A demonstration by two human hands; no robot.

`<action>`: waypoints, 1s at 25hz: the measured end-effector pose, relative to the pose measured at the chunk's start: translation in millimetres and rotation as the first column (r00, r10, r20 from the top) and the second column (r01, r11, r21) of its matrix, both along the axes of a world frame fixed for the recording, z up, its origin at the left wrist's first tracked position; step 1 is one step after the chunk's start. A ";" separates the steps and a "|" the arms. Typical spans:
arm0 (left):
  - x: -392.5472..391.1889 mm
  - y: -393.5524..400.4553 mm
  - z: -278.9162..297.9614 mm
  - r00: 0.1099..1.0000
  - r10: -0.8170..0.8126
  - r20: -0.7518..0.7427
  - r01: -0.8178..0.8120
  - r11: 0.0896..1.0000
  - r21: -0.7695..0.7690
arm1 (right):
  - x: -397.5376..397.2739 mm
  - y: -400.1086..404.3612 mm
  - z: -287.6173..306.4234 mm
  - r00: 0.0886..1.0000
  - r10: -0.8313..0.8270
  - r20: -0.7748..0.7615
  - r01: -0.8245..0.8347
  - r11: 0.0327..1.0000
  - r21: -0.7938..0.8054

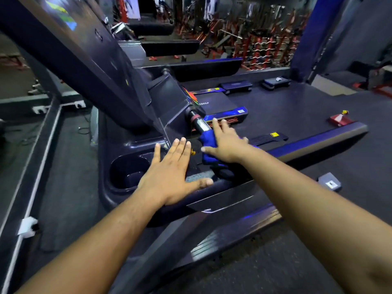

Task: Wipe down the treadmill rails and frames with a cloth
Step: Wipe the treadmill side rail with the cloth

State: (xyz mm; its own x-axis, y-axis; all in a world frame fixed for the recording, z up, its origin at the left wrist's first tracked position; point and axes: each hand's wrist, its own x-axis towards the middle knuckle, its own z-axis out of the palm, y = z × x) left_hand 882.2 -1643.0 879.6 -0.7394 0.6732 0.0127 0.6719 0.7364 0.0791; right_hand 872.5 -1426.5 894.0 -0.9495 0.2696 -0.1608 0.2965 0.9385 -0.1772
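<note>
cloth (pixel 206 143), blue and bunched, sits wrapped over the handrail (pixel 199 124) right of the console, pinned under our right hand (pixel 224 143). our left hand (pixel 169 172) lies flat and empty beside the cup holder (pixel 127 172). with fingers splayed rather than clenched, we judge the cloth could slide off the rail mid-stroke.

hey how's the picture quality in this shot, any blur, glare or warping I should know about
Head view: wide-angle warping bends the forearms and frame edges; the console screen at top left is smeared with blur; the gym racks behind are soft; dim light with blue glare along the side rail. The right hand on the blue cloth and the flat left hand stay fairly sharp.
</note>
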 end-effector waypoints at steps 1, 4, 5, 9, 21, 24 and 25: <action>0.4 -0.8 -0.3 1.000 0.017 -0.011 -0.017 1.000 0.011 | 12.3 8.8 0.0 0.998 -0.058 0.040 0.058 0.998 -0.009; 0.7 0.2 -1.2 1.000 0.028 0.000 -0.028 0.999 0.023 | 17.7 20.1 -6.2 0.986 -0.142 0.090 0.136 0.989 0.064; 0.9 1.1 -1.3 1.000 0.026 0.008 -0.026 1.000 0.017 | 9.7 14.5 -8.4 0.988 -0.149 0.049 0.146 0.988 0.058; -1.0 2.6 -0.8 0.999 0.032 0.029 -0.032 0.999 -0.007 | -40.6 -20.8 -15.0 0.978 -0.113 -0.175 0.131 0.987 0.092; -2.1 1.7 0.7 0.998 0.052 0.042 -0.053 0.998 0.015 | -47.5 9.9 -16.3 0.980 0.185 -0.075 -0.184 0.983 0.014; -1.6 2.1 0.3 0.996 0.076 0.036 -0.077 0.997 0.017 | -71.0 0.6 -10.3 0.966 0.211 -0.151 -0.216 0.976 -0.016; 0.1 1.5 0.0 0.996 0.081 0.037 -0.082 0.996 0.016 | -67.5 3.8 -10.3 0.947 0.289 -0.138 -0.289 0.957 0.021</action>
